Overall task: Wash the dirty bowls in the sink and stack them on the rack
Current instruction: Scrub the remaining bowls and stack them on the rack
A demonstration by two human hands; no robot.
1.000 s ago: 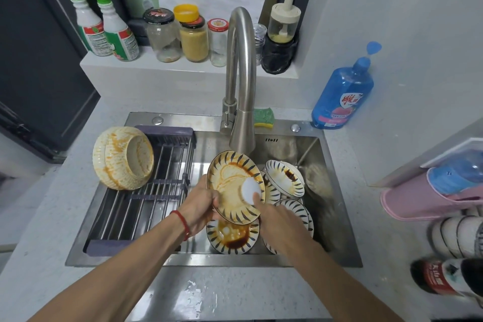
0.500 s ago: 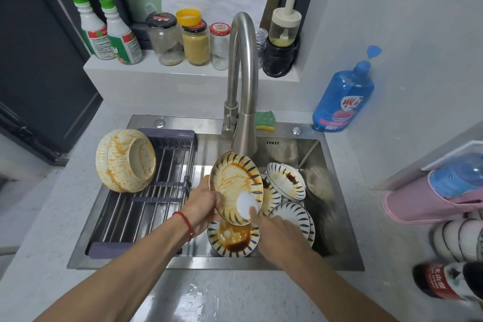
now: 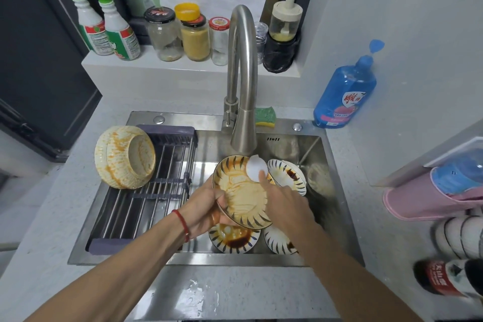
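Cream bowl [image 3: 125,157], streaked orange, lies on its side at the rack's [image 3: 146,191] far left edge, apparently parked there, not washed clean. Left hand [image 3: 206,206] grips the striped bowl [image 3: 241,191] by its left rim, thumb over the edge, tilting it up toward the camera over the sink [image 3: 337,165], likely so the inside faces the scrubbing hand. Right hand [image 3: 285,204] pinches a white pad [image 3: 256,170] against the bowl's upper right rim, just under the faucet [image 3: 241,81]; no water visible. Three more sauce-stained bowls [image 3: 286,176] sit in the sink below and right. Versus a second ago: the pad has moved from the bowl's lower right to its top rim.
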